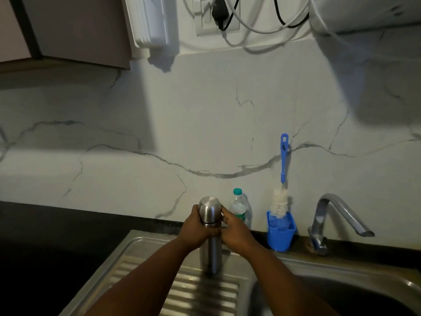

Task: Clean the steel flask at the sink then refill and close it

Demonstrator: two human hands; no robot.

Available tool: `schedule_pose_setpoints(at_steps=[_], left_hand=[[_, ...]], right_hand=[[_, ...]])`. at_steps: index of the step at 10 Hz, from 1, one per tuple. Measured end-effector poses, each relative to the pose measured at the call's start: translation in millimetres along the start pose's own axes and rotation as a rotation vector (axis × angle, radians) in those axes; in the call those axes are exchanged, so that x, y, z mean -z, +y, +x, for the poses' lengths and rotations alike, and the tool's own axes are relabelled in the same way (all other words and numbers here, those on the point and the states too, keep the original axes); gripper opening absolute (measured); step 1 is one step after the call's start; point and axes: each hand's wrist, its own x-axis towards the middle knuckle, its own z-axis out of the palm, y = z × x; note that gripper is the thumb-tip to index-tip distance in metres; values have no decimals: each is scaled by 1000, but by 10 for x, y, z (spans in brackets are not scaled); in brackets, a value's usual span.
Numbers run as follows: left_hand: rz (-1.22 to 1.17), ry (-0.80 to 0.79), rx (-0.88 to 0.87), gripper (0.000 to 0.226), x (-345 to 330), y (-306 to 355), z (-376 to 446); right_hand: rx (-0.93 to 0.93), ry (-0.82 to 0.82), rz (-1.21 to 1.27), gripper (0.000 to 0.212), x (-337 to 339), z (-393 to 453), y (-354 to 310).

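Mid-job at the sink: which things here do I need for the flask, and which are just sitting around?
Needed:
steel flask, held upright on the drainboard by left hand and right hand
bottle brush in the blue cup
tap
sink

Just there:
plastic water bottle
wall socket and cables

Single head-worn view, looking forward and down — sink [159, 247] close below, marble wall [205, 122] filling the upper frame

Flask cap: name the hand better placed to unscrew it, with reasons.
Right. The right hand has its fingers up at the cap, above the seam. The left hand wraps the flask body below, steadying it upright on the drainboard.
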Motion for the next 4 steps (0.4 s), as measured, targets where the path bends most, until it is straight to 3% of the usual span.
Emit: schedule_pose_setpoints(at_steps=[3,4], left_hand=[[23,-86,98,93,58,0,-56],[238,-26,38,116,76,37,-174]], right_hand=[[104,-60,-131,51,5,-213,-72],[84,-59,-307,66,69,-394,-148]])
